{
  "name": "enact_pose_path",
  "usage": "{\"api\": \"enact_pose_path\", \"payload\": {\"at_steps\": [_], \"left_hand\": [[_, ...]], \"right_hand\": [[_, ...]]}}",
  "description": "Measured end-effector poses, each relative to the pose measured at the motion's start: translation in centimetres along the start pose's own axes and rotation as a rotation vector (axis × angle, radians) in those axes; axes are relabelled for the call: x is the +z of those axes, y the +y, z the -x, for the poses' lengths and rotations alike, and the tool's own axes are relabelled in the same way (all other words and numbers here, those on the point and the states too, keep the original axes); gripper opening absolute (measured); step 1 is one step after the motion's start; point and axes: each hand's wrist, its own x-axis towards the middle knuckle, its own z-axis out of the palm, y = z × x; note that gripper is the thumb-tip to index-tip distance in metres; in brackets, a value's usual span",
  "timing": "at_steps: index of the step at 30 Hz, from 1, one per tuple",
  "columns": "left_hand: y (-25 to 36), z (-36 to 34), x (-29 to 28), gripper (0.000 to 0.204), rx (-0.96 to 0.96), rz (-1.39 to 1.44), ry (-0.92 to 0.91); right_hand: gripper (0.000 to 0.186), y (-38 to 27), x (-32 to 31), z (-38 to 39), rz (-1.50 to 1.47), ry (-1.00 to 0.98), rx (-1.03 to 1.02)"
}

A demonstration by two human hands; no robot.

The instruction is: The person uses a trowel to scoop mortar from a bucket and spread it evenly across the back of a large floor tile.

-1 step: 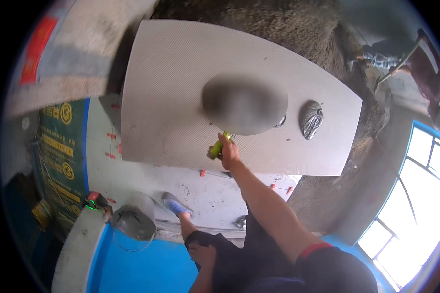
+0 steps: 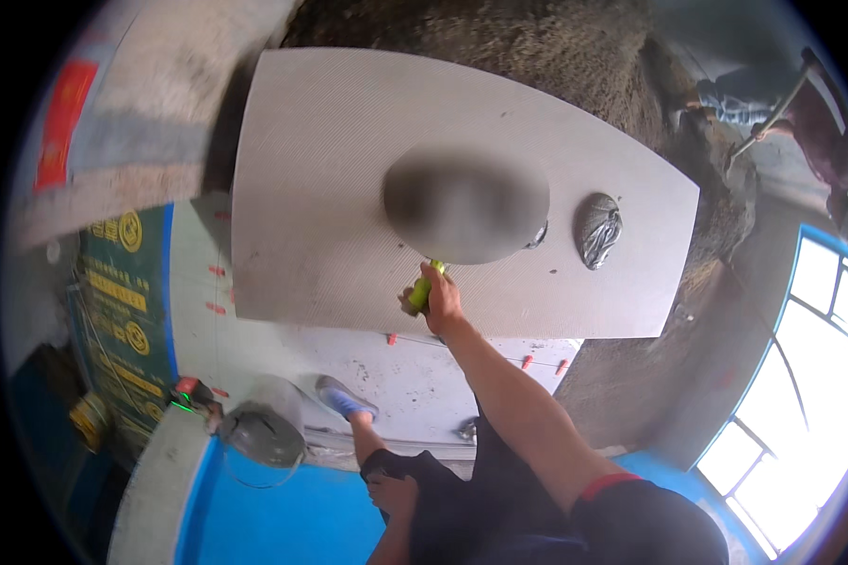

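Far to the left of your right hand and above it, a red oblong label [image 2: 63, 122] sits on the grey wall, and lower, down and to the left of that hand, a dark green sign with round yellow emblems [image 2: 122, 311] stands upright beside the pale laid floor tiles [image 2: 283, 348]. Below it a small red and black device [image 2: 190, 392] glows green next to a grey bucket [image 2: 262, 433]. Your left hand [image 2: 393, 492] rests loosely curled on your knee, holding nothing that you can make out. Your right hand [image 2: 440, 303] is closed around a yellow-green handle [image 2: 422, 290] at the near edge of the large grey tile [image 2: 320, 188]; the tool's head is hidden behind a blurred patch. The tile's face shows fine combed ridges all over, so spreading looks nearly finished, though the tile is not yet laid among the red spacers [image 2: 215, 290] below. To the right of your hand, a grey lump of adhesive [image 2: 598, 229] lies on the tile, unspread.
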Motion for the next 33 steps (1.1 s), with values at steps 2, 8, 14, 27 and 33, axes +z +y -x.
{"api": "enact_pose_path", "payload": {"at_steps": [2,8,14,27,33], "left_hand": [[1.5,0.9,-1.4,0.095,-0.017,-0.012,-0.029],[4.3,1.4,-3.2,0.088,0.034,0.022,-0.031],[-0.2,-5.9,7.1,0.093,0.241,0.142,0.002],[-0.7,-4.3,1.6,0.072,0.246,0.239,0.06],[-1.8,-4.9,0.4,0.073,0.29,0.293,0.014]], "right_hand": [[0.051,-1.9,-1.8,0.9,0.142,0.024,-0.025],[0.048,-12.2,-15.3,1.1,1.763,0.102,-0.374],[0.044,-16.3,-22.3,0.5,1.552,0.536,-0.389],[0.059,0.2,-1.8,-1.5,0.183,0.049,-0.033],[0.056,2.6,-2.6,1.0,1.717,0.114,-0.454]]}}
